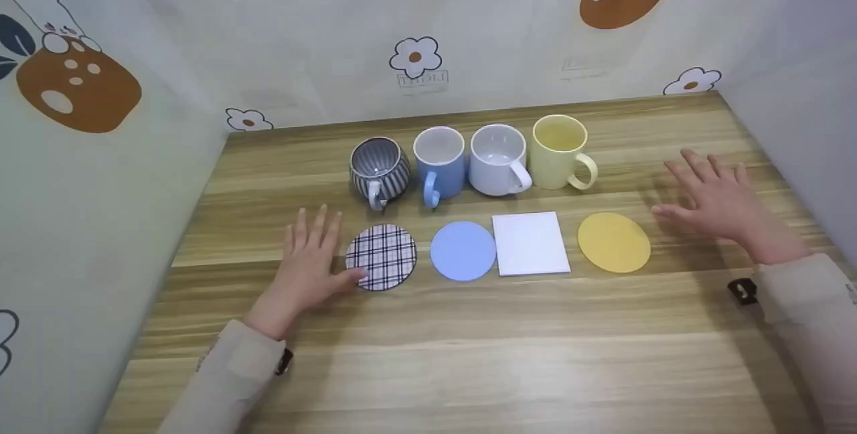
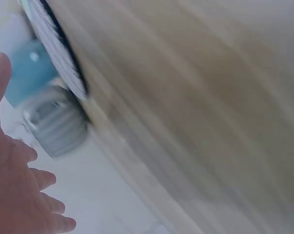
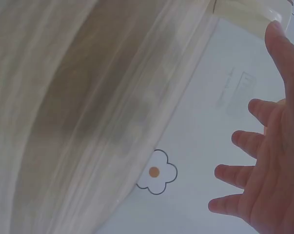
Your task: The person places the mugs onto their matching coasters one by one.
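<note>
My left hand (image 1: 308, 273) is spread with palm down at the left, its thumb overlapping the edge of a round plaid coaster (image 1: 381, 253) in the head view. At the far right my right hand (image 1: 720, 203) is also spread, holding nothing, beside a round yellow coaster (image 1: 614, 242). Between these lie a round blue coaster (image 1: 462, 251) and a square white coaster (image 1: 531, 244). Behind the coasters stand a striped grey mug (image 1: 395, 176), a blue mug (image 1: 450, 169), a white mug (image 1: 492, 176) and a yellow mug (image 1: 552, 163), all upright. The left wrist view is blurred.
The wooden table (image 1: 469, 353) meets a patterned back wall (image 1: 321, 52) just behind the mugs. Plain side walls border it at left and right. Each wrist wears a dark strap (image 1: 743, 291) near the sleeve.
</note>
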`<state>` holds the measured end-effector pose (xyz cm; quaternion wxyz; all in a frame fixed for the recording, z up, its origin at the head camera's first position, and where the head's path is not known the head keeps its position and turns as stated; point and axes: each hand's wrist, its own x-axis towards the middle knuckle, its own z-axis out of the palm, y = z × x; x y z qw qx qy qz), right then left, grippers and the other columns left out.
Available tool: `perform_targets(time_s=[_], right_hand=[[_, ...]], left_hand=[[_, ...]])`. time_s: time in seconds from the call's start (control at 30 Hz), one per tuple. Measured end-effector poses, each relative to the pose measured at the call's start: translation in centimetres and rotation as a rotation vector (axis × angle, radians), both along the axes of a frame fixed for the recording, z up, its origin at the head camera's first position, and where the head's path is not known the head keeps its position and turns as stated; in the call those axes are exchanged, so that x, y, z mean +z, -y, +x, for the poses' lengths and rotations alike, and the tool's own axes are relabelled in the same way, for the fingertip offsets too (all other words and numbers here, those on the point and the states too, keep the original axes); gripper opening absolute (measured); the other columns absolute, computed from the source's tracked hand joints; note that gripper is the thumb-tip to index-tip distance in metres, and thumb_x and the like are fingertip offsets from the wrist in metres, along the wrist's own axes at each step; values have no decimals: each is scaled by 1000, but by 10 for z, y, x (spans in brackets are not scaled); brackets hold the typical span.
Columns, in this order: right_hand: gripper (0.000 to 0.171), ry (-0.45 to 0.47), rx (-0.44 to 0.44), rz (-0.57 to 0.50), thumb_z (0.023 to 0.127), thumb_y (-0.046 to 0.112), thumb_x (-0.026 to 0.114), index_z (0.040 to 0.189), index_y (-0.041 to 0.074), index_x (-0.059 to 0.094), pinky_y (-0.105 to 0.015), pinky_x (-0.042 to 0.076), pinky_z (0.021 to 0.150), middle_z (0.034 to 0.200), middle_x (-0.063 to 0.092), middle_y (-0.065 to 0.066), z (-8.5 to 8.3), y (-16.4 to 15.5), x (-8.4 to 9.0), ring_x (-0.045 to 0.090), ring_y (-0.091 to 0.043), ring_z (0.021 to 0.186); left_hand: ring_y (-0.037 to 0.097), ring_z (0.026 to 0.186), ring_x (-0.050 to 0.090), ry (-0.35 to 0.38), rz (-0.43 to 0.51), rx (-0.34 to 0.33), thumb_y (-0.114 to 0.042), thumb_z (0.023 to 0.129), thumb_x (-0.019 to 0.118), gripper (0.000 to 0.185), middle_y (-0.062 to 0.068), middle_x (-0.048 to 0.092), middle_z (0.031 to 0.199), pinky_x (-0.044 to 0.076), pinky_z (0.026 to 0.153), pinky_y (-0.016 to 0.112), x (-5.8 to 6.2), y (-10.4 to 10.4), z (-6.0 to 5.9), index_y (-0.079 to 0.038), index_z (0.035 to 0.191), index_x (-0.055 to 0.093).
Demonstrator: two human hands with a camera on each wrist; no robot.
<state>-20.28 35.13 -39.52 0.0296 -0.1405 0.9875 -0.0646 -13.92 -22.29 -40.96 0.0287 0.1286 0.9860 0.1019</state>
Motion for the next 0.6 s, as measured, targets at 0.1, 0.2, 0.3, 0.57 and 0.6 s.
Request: perform_targets(time_s=[0.1,0.2,0.3,0.57,0.6], right_hand=[[82,-17,6,-27,85,56,52,143,5,24,-73,4,95,147,13,-26,-3,8,4,13,-58,126],[76,-54,16,-71,87,51,53,141,3,28,-71,9,97,145,17,-28,-6,17,6,16,-56,125],[70,-87,21,-113,89,48,51,139,2,32,-67,14,99,144,20,-28,-10,28,7,20,-55,125],[67,-55,-54,-261,94,45,43,138,-5,31,-63,26,96,136,30,-34,-19,52,7,34,-53,118],[66,-53,-68,-287,95,43,42,137,-6,32,-63,30,93,133,33,-34,-20,54,6,39,-51,113]], left_hand=[[45,136,-8,-14,3,-56,-57,77,61,98,22,5,151,-5,107,56,4,-20,1,-3,146,17],[43,137,-6,-18,0,-123,-59,77,59,97,20,6,152,-2,109,55,5,-43,0,-5,146,18],[43,137,-2,-21,-5,-198,-61,78,57,95,19,7,152,2,109,56,5,-63,1,-6,146,20],[40,138,2,-1,10,-363,-61,81,53,91,16,9,153,5,109,54,3,-102,2,-8,146,20],[39,138,2,8,12,-379,-61,81,53,90,16,8,153,6,109,54,3,-107,2,-9,146,19]])
